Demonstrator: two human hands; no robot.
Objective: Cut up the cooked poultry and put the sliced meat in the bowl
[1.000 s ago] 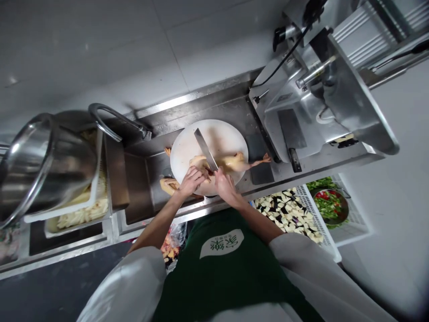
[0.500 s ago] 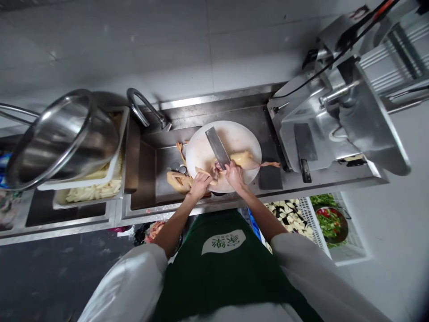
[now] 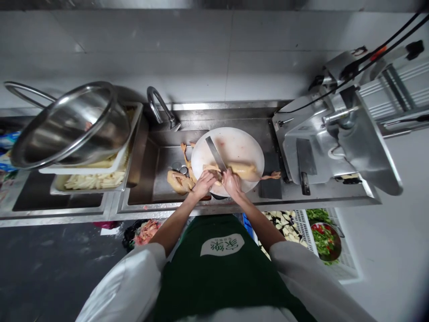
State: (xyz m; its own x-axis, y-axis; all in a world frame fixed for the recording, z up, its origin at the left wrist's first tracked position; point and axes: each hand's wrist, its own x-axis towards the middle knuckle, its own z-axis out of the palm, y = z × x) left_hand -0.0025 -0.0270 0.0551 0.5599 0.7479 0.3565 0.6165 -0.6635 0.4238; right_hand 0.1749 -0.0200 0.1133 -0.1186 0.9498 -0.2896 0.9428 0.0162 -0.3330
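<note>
A round white cutting board lies across the sink's right side. On it is a plucked, yellow-skinned chicken, its feet pointing right beyond the rim. My right hand is closed round the handle of a cleaver, whose blade slants up and left over the board. Close beside it, my left hand grips the pale chicken at its left end; the fingers partly cover the flesh there. Another plucked chicken rests in the sink, left of the board, near my left hand.
A faucet rises behind the sink. To the left, a large steel bowl tilts over trays of pale strips. At right stand a slicing machine and a second cleaver. Vegetable crates sit below the counter.
My left hand has moved closer to my right hand along the chicken. The cleaver's blade has turned and now looks narrower. The whole view has shifted slightly.
</note>
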